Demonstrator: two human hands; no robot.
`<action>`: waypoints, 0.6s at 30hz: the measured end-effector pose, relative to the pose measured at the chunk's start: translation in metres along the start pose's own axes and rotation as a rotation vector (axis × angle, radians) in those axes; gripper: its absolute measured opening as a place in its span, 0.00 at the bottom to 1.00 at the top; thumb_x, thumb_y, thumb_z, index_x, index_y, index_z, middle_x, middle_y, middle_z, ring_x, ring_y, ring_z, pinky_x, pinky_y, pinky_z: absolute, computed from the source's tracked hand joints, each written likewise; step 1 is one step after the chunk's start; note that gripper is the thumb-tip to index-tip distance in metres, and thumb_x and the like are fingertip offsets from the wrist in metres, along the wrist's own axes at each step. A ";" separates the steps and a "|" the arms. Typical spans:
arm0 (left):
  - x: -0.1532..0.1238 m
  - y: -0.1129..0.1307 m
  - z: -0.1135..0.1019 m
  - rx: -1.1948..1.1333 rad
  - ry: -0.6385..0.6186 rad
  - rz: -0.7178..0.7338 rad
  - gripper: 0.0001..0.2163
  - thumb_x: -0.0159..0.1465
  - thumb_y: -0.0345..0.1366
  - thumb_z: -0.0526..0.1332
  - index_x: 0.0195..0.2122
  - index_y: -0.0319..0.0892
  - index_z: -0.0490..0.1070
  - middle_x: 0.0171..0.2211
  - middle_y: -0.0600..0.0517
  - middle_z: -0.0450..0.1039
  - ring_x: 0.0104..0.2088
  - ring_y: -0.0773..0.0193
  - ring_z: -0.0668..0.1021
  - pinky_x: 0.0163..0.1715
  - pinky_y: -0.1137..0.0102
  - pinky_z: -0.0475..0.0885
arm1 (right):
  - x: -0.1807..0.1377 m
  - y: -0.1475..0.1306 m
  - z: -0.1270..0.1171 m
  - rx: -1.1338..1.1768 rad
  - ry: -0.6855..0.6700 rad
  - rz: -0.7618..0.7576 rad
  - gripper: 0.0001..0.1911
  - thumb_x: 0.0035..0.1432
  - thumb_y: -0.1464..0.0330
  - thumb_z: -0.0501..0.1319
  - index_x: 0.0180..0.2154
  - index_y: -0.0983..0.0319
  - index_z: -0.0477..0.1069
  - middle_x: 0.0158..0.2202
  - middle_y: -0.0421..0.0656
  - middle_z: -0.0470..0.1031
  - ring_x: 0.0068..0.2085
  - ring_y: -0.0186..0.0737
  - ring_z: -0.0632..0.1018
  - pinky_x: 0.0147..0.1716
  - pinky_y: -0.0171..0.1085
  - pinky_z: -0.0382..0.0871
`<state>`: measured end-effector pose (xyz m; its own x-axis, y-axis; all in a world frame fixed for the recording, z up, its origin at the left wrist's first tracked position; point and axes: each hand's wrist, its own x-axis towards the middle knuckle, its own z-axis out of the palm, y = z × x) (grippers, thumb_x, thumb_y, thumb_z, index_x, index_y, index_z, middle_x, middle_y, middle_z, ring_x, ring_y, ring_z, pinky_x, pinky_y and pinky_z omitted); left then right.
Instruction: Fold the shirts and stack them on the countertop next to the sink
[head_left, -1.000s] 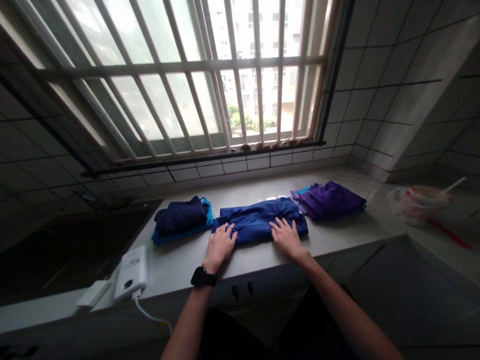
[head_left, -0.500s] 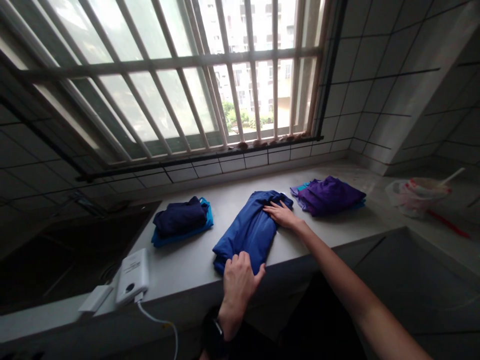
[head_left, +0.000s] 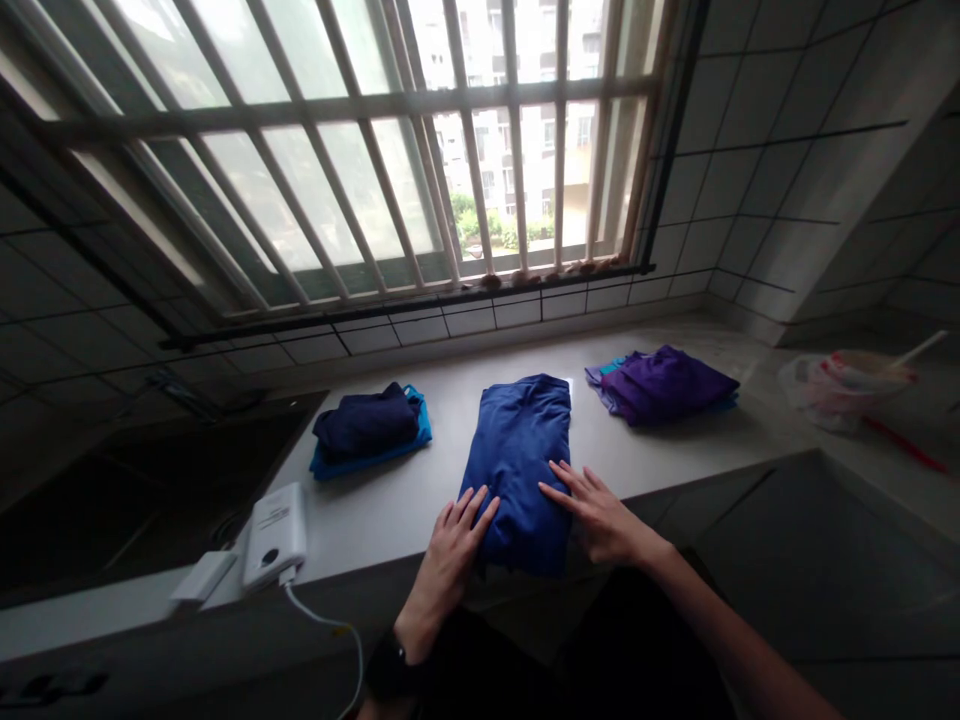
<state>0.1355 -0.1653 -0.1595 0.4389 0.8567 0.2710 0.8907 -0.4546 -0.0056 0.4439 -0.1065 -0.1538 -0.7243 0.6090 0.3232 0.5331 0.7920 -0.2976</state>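
Observation:
A folded blue garment (head_left: 519, 440) lies lengthwise on the counter, its near end reaching the front edge. My left hand (head_left: 451, 540) rests on its lower left side with the fingers stretched out. On the lower right side lies my right hand (head_left: 592, 508), fingers spread over the cloth and the thumb side hidden beneath. Left of the garment sits a folded navy cloth (head_left: 367, 420) on top of a bright blue one (head_left: 375, 458). To the right is a pile with a purple cloth (head_left: 671, 385) uppermost.
A white power bank (head_left: 276, 535) with a cable stands at the counter's front left, beside a small white box (head_left: 204, 578). The dark sink (head_left: 150, 490) is at the left. A plastic bag with a cup (head_left: 840, 390) and a red strip (head_left: 904, 445) lie far right.
My right hand has slid from the garment's far end down to its near right side. My left hand has flattened on the left edge. The garment now lies straighter.

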 end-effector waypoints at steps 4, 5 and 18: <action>-0.001 -0.002 -0.006 -0.039 0.116 0.070 0.32 0.58 0.18 0.54 0.63 0.45 0.67 0.61 0.43 0.73 0.60 0.51 0.74 0.57 0.56 0.72 | 0.005 -0.012 0.024 -0.121 0.183 -0.095 0.33 0.59 0.80 0.58 0.64 0.55 0.66 0.68 0.50 0.65 0.70 0.52 0.61 0.65 0.58 0.59; -0.003 -0.003 -0.011 -0.083 0.141 0.085 0.29 0.59 0.19 0.54 0.61 0.45 0.70 0.57 0.44 0.76 0.57 0.52 0.77 0.55 0.58 0.73 | 0.006 -0.015 0.026 -0.103 0.236 -0.123 0.28 0.61 0.79 0.57 0.61 0.56 0.69 0.64 0.49 0.71 0.68 0.50 0.66 0.64 0.56 0.62; 0.126 -0.012 -0.083 -0.391 0.273 -0.554 0.22 0.67 0.44 0.59 0.59 0.40 0.68 0.51 0.40 0.77 0.51 0.51 0.79 0.51 0.62 0.72 | 0.110 0.030 -0.035 0.339 0.676 0.537 0.25 0.60 0.62 0.62 0.58 0.62 0.67 0.48 0.51 0.78 0.46 0.51 0.80 0.48 0.48 0.75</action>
<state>0.1709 -0.0718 -0.0456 -0.1542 0.9180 0.3655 0.8439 -0.0700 0.5319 0.3953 -0.0143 -0.0952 0.0486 0.8705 0.4897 0.4899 0.4064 -0.7712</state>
